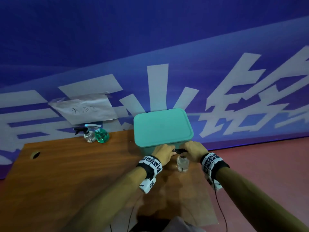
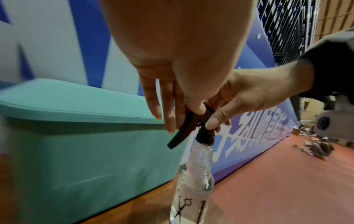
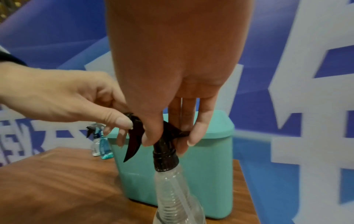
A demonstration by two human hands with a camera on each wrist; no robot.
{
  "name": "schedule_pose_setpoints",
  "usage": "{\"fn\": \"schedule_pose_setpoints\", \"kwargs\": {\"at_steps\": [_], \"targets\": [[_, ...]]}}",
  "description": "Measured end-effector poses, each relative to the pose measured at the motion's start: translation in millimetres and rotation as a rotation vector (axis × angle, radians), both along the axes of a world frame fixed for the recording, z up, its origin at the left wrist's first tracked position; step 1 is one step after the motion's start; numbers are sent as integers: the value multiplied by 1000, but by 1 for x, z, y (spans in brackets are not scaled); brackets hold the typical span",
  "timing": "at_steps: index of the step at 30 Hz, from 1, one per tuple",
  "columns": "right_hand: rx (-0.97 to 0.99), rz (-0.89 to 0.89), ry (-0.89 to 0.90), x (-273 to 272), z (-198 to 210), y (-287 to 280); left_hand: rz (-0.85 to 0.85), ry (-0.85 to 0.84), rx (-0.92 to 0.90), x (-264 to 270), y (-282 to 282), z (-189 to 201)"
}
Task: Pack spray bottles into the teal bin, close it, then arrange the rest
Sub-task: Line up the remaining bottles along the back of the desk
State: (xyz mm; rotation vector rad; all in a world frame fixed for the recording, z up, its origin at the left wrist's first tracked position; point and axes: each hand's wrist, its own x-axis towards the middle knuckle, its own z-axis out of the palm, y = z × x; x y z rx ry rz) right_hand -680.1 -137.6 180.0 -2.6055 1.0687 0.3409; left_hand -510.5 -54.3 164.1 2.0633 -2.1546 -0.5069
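Blue wall banner point(image 1: 150, 39) with white characters across the far side. One wooden table point(image 1: 66, 164). One teal bin point(image 1: 163, 126) at its far right part, lid on, just behind the hands. Three spray bottles in all: one clear, black-headed spray bottle point(image 1: 182, 164) upright near the bin's front, head pinched between left hand point(image 1: 163, 154) and right hand point(image 1: 194, 150), fingers clamped on it; two at far left, touching — clear bottle point(image 1: 89, 135), green bottle point(image 1: 101, 134). One paper sheet point(image 1: 85, 108) taped above those.

Left hand point(image 1: 163, 154) and right hand point(image 1: 194, 151) close together, forearms stretched forward. Fingertips of both pinched a sprayer head point(image 1: 178, 150).
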Motion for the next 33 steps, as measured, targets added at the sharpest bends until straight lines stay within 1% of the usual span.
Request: {"fn": "schedule_pose_setpoints", "kwargs": {"at_steps": [4, 7, 11, 15, 18, 23, 30, 33], "targets": [[11, 118, 3, 50, 1, 10, 64, -27, 0, 45, 31, 0], [39, 194, -50, 101, 0, 23, 128, -31, -12, 92, 55, 3], [59, 290, -73, 176, 3, 45, 181, -87, 22, 159, 85, 13], [55, 305, -91, 246, 5, 62, 239, -144, 34, 222, 109, 24], [24, 324, -114, 290, 9, 67, 301, -130, 13, 265, 117, 28], [-29, 313, -127, 352, 10, 55, 372, -129, -18, 319, 106, 27], [-89, 282, -115, 414, 3, 15, 515, -2, -47, 368, 61, 4], [-102, 245, -97, 430, 5, -8, 605, 91, -17, 380, 41, -12]]}}
